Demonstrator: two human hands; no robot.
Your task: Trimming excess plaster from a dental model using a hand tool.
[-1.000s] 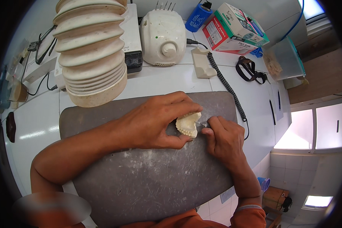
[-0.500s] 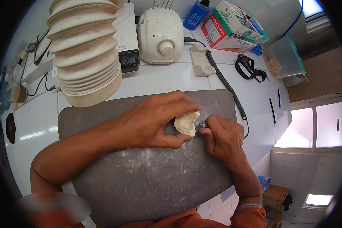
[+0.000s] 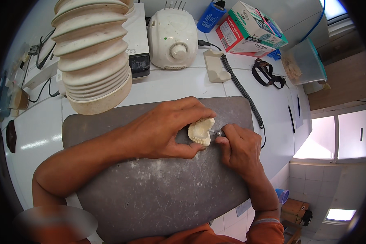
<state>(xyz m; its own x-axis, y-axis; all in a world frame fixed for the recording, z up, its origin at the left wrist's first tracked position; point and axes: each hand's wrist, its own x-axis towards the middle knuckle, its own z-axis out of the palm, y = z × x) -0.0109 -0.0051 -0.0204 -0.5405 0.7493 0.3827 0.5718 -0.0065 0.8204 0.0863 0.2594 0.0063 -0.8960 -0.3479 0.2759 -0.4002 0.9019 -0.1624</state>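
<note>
While both hands (image 3: 162,132) pinch a plaster cast (image 3: 201,132): dusty grey mat (image 3: 158,195); white counter (image 3: 36,122); tiled floor (image 3: 317,179).

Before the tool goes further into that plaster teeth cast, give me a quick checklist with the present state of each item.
1. Left hand grips the plaster teeth cast from both sides: ok.
2. Cast sits over the grey mat, not off its edge: ok.
3. Right hand holds the small metal tool with its tip at the cast: ok.
4. Exact spot where the tip meets the cast: cannot tell, fingers hide it.
5. Coiled cord lies along the mat's far right edge, clear of both hands: ok.
6. Whether the white motor box is switched on: cannot tell.
</note>
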